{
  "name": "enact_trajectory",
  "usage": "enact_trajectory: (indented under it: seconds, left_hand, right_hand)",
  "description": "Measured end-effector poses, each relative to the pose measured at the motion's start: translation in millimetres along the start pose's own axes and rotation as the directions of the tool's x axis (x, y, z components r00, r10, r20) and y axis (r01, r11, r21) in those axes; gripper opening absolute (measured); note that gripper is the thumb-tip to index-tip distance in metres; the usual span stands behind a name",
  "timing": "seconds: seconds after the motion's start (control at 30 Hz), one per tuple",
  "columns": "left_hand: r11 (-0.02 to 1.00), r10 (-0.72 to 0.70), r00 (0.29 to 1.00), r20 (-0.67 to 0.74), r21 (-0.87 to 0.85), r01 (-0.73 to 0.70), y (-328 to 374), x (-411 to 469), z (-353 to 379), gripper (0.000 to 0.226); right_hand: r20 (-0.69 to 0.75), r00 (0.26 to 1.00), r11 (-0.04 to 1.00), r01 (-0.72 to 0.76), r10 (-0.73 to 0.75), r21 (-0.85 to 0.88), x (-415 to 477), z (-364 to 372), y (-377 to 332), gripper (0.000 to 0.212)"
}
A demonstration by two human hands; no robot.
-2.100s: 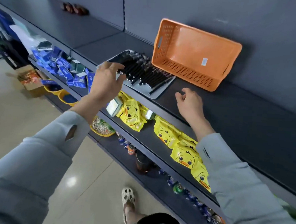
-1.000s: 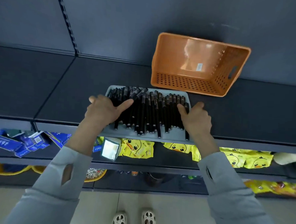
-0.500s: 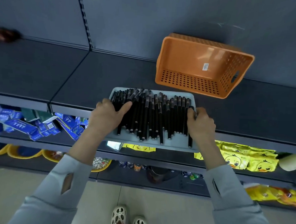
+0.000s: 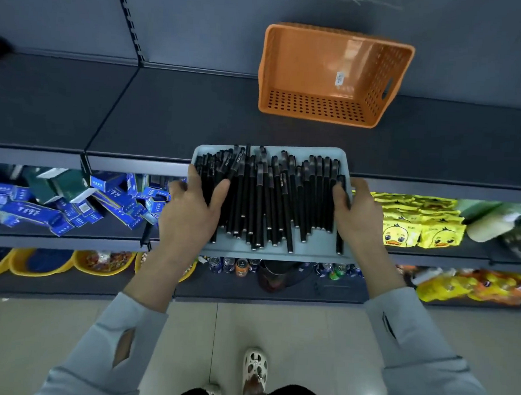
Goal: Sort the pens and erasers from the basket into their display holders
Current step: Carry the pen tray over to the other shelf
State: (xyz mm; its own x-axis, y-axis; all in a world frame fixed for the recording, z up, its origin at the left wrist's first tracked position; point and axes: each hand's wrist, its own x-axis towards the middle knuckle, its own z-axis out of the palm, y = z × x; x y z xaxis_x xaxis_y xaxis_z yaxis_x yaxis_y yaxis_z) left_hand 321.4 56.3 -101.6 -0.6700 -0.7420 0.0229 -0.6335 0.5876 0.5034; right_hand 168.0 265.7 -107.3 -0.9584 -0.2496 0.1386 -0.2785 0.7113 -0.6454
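A grey display tray (image 4: 268, 253) filled with black pens (image 4: 262, 203) (laid side by side, lengthways) is gripped at both sides. The left hand (image 4: 189, 211) is curled round its left rim with the thumb pressed on the pens, and the right hand (image 4: 358, 214) likewise at the right rim. The tray's far end is seen over the near edge of the dark shelf (image 4: 167, 117). The orange basket (image 4: 319, 79) is tipped up farther back, to the right.
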Motion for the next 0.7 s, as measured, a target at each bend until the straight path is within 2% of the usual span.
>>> enact_trajectory:
  seconds: [0.23,0.4,0.7]
  left_hand:
    - [0.998,0.064,0.991,0.115,-0.026,-0.061,-38.7,-46.6,7.2,0.080]
    - [0.989,0.145,0.969,0.199,-0.036,-0.140,-53.3,-77.5,22.3,0.079]
    - [0.962,0.267,0.914,0.307,-0.032,-0.271,-11.9,-124.4,63.9,0.080]
  right_hand:
    - [-0.077,0.992,0.995,-0.094,0.095,0.020,-94.1,13.9,28.9,0.037]
    - [-0.124,0.961,0.968,-0.250,0.248,-0.002,-153.5,17.0,52.0,0.037]
    - [-0.245,0.890,0.920,-0.391,0.384,0.023,-216.4,-17.8,116.1,0.036]
